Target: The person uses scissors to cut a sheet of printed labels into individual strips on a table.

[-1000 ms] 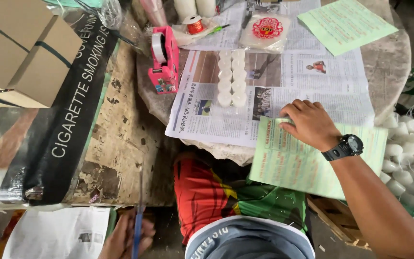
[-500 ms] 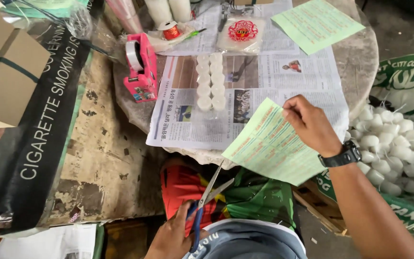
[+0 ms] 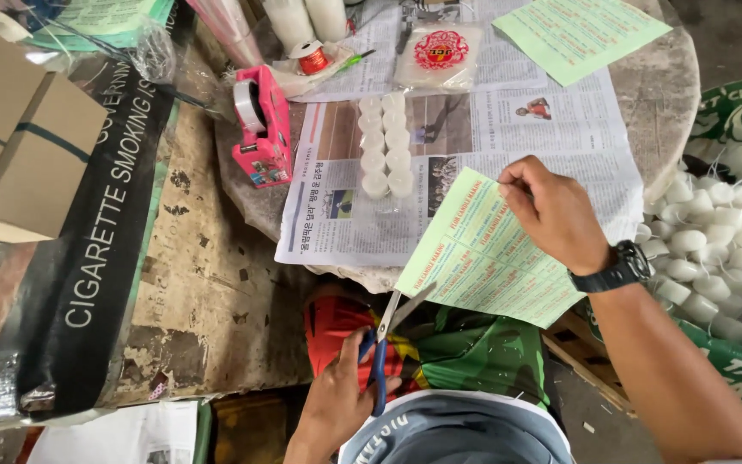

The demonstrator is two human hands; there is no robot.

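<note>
The right hand (image 3: 560,215) pinches the top edge of a green printed sheet (image 3: 487,253), holding it tilted over the newspaper (image 3: 491,129) at the table's (image 3: 654,69) near edge. The left hand (image 3: 337,399), fingers closed through the handles, grips blue-handled scissors (image 3: 388,344) whose open blades meet the sheet's lower corner.

**Sheet lifted, scissors brought to its edge**

The right hand (image 3: 556,215), earlier pressing the green printed sheet (image 3: 491,253) flat, now pinches its upper edge between the fingertips, and the sheet hangs tilted below them. The left hand (image 3: 341,404) has risen from low down; its scissors (image 3: 391,331) now stand open, with the blades at the sheet's lower left corner.
</note>
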